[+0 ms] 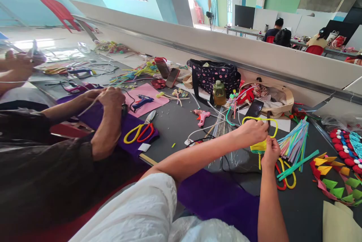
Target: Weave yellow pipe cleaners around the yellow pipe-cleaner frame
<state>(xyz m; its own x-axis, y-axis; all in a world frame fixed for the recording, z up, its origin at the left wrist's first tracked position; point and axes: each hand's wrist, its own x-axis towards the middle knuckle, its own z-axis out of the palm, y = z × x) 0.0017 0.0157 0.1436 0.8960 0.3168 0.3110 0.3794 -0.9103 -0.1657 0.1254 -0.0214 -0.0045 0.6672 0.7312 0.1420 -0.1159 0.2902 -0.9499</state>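
Observation:
My left hand (pixel 256 131) pinches a yellow fuzzy pipe cleaner (pixel 275 128) that curves in a loop around it. Just below and to the right, my right hand (pixel 270 153) is closed at the edge of a yellow pipe-cleaner piece (pixel 258 147) with a green lower edge and a short stem hanging down. My fingers partly hide where loop and piece meet. Close by my right hand lie a bundle of pastel pipe cleaners (pixel 295 140), some green strips (pixel 299 164) and red-and-yellow-handled scissors (pixel 291 174).
Left of my arm lie a pink glue gun (pixel 201 116), thin wires (pixel 223 125) and more scissors (pixel 138 132). A green bottle (pixel 219 93), dotted bag (pixel 215 76) and phone (pixel 255 108) stand or lie behind. A co-worker's hands (pixel 109 98) work at left. Folded-paper pieces (pixel 333 183) lie right.

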